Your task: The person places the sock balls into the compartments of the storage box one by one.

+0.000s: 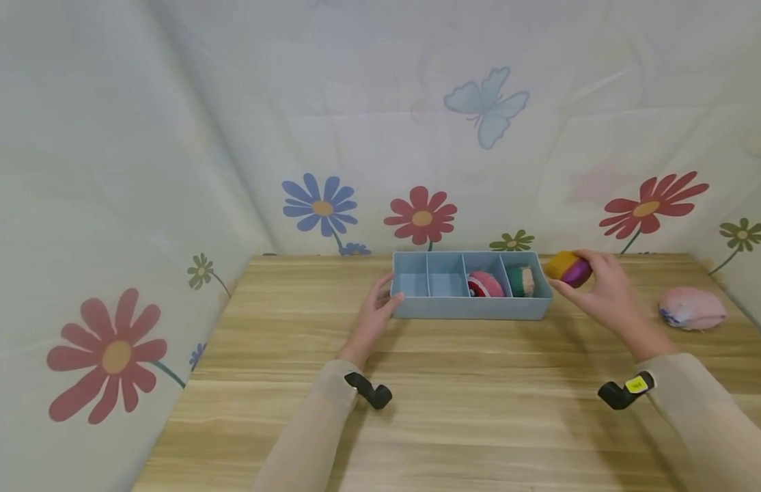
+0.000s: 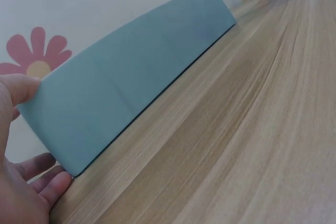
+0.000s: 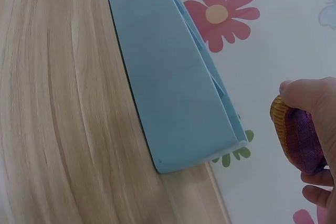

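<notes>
A light-blue storage box (image 1: 473, 309) with a row of compartments stands on the table. My left hand (image 1: 380, 305) holds its left end, thumb at the front top corner and fingers along the end wall. Rolled-up pink and red socks (image 1: 486, 284) lie in the third compartment from the left, and a green and beige roll (image 1: 522, 281) in the rightmost one. Raised beside the box's right end, my right hand (image 1: 604, 290) pinches a rolled-up pair of yellow and purple socks (image 1: 568, 269) between thumb and fingers. Its ribbed yellow part shows in the right wrist view.
A pink roll (image 1: 692, 308) with blue marks lies at the right side of the wooden table (image 1: 479, 383). Behind the table hangs a pale cloth (image 1: 368, 130) printed with flowers and a butterfly. The box stands near the table's back edge.
</notes>
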Action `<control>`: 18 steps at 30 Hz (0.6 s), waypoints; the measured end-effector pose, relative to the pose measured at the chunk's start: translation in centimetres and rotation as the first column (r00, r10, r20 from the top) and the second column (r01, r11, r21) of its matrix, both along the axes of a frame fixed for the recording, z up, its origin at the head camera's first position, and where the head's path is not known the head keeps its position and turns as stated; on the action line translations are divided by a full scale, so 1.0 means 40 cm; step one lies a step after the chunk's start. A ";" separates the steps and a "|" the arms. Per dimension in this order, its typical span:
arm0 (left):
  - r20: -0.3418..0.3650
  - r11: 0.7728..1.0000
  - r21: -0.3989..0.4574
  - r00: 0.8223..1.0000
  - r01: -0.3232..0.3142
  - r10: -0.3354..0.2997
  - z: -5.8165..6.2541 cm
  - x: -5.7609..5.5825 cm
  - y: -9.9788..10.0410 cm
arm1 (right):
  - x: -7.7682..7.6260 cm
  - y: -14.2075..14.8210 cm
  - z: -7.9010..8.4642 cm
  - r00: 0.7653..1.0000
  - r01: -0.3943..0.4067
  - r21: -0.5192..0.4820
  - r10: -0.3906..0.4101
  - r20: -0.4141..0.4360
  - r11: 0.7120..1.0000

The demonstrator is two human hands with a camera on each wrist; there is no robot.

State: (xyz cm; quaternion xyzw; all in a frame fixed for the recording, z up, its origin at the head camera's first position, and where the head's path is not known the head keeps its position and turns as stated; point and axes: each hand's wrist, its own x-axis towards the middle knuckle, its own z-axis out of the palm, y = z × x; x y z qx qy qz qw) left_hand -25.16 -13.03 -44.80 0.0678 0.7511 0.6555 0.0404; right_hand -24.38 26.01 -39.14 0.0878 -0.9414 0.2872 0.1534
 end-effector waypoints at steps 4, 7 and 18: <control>0.002 1.000 0.001 1.000 -0.010 0.010 -0.003 0.002 -0.003 | -0.009 -0.022 -0.002 1.000 -0.020 -0.014 0.020 -0.013 1.000; 0.007 1.000 -0.001 1.000 -0.018 0.018 -0.006 0.002 -0.003 | -0.016 -0.040 -0.004 0.999 -0.035 -0.035 0.035 -0.020 0.999; 0.018 1.000 0.023 1.000 -0.010 0.010 -0.030 -0.019 0.000 | -0.033 -0.091 0.004 0.997 -0.082 -0.063 0.081 -0.015 0.995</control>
